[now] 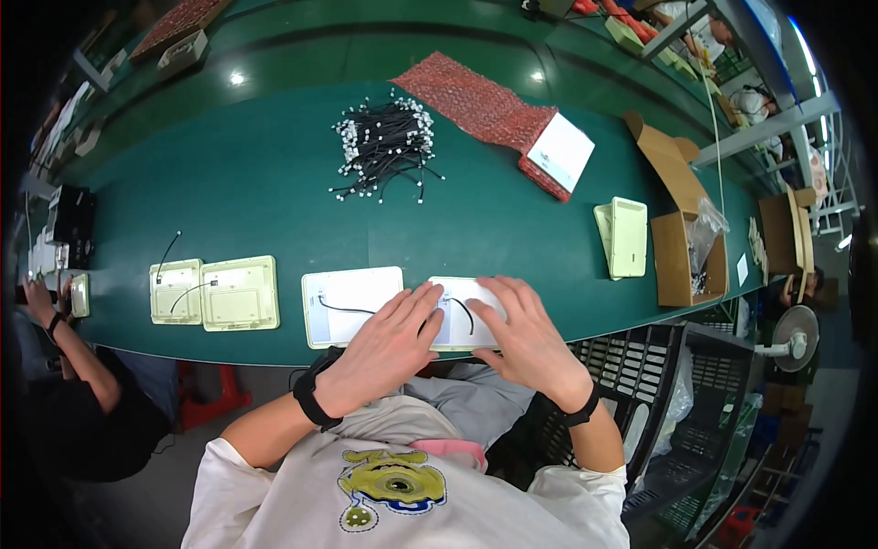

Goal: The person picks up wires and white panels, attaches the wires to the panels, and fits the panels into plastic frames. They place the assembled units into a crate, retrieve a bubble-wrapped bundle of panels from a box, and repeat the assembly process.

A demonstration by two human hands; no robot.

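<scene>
Two pale-green trays lined with white panels lie side by side at the table's near edge. A black cable with a white plug crosses the left panel (355,285); a second black cable (465,313) curves over the right panel (450,335). My left hand (384,352) reaches across the gap, fingers stretched out, its fingertips on the right panel's left side by the cable's end. Over the right side of that panel rests my right hand (530,343), fingers spread and thumb beside the cable. The left fingers partly hide what lies under them.
A heap of black cables (386,142) lies mid-table. Red bubble wrap (476,105) and a white panel stack (561,151) are behind. Pale-green trays sit left (240,293) and right (628,238), near an open cardboard box (681,261). Another person's hand (38,300) works far left.
</scene>
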